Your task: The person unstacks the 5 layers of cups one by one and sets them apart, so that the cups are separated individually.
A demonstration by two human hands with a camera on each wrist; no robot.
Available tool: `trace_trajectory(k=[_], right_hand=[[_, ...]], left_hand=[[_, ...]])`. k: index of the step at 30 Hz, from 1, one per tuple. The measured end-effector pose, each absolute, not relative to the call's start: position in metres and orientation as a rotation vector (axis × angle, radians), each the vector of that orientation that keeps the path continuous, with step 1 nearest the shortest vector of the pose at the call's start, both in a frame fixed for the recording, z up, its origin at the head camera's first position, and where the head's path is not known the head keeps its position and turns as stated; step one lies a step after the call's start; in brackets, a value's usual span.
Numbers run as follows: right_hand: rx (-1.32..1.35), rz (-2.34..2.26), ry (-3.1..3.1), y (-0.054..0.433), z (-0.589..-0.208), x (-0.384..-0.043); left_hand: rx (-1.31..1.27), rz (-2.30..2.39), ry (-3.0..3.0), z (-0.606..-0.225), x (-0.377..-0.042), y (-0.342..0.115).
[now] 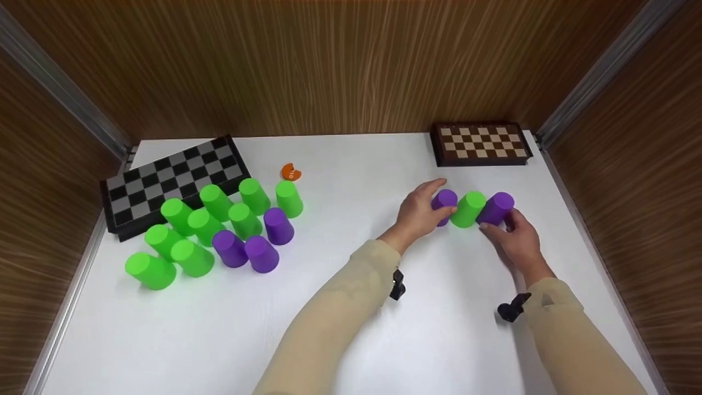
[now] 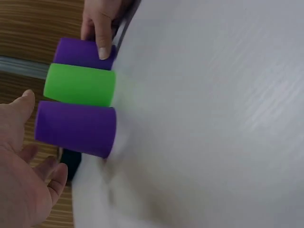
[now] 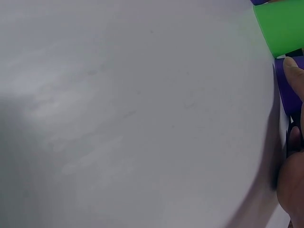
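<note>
Three upside-down cups stand side by side in a row at the right: a purple cup (image 1: pixel 445 201), a green cup (image 1: pixel 470 209) and another purple cup (image 1: pixel 498 207). My left hand (image 1: pixel 418 211) is at the left purple cup, its thumb and fingers spread apart; in the left wrist view a gap shows between the fingers and this purple cup (image 2: pixel 76 128). With my right hand (image 1: pixel 518 241) I hold the right-hand purple cup, thumb (image 3: pixel 295 76) on its near side. The other fingers of that hand are partly hidden behind the cup.
Several upside-down green cups (image 1: pixel 192 258) and three purple cups (image 1: pixel 262 254) stand at the left. Behind them lies a black-and-grey checkered board (image 1: pixel 175 178), with an orange notched disc (image 1: pixel 290 172) nearby. A brown chessboard box (image 1: pixel 482 144) sits at the back right. Wooden walls (image 1: pixel 351 66) enclose the white table (image 1: pixel 351 164).
</note>
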State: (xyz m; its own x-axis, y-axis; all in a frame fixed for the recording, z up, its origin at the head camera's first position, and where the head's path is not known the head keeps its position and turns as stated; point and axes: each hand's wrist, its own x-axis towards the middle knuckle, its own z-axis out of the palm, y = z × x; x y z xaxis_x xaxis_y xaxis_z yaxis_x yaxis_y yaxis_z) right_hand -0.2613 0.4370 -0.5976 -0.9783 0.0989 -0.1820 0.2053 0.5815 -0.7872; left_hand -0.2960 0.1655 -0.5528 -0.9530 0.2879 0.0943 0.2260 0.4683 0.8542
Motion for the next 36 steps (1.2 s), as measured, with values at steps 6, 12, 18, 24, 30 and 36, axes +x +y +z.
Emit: trace_trajectory(k=[6,12,18,24,30,36], right_hand=[[0.222,-1.360,2.704,0.430,-0.598,-0.266],[0.222,-1.350,2.678,0.432,-0.596,-0.265],[0.216,-1.342,2.681,0.435,-0.596,-0.265],[0.224,-1.333,2.682,0.438,-0.594,-0.264],[0.212,-1.351,2.667,0.439,-0.594,-0.262],[0.214,-1.360,2.651,0.439,-0.596,-0.262]], left_hand=[[0.464,1.491,2.657,-0.562,-0.296,0.161],[0.409,1.487,2.721,-0.567,-0.289,0.139],[0.204,1.606,2.861,-0.572,-0.284,0.094],[-0.061,1.741,2.914,-0.572,-0.284,0.041],[-0.176,1.825,2.937,-0.575,-0.278,0.002],[-0.244,1.817,2.975,-0.580,-0.273,-0.018]])
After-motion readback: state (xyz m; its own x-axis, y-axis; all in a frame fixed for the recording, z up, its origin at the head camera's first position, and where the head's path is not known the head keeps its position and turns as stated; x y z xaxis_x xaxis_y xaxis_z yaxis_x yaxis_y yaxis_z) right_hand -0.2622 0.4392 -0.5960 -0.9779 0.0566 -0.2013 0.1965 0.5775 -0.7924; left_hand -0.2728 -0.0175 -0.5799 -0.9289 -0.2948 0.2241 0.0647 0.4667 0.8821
